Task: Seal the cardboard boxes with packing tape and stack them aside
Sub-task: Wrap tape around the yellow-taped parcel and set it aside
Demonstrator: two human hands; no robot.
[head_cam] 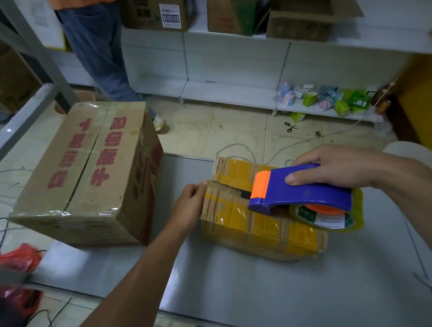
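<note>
Working on a grey panel (248,292) lying over tiled floor, white shelving (228,88) behind | small box (255,225) sitting mid-panel, worn, patched in yellow tape | my left hand (191,205) pinching its left end, my right hand (342,167) gripping the tape dispenser (305,194) on top | counting two boxes, the large box (92,175) sitting just left, and one dispenser

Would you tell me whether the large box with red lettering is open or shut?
Shut: the large box has both top flaps flat, meeting at a centre seam under glossy tape.
</note>
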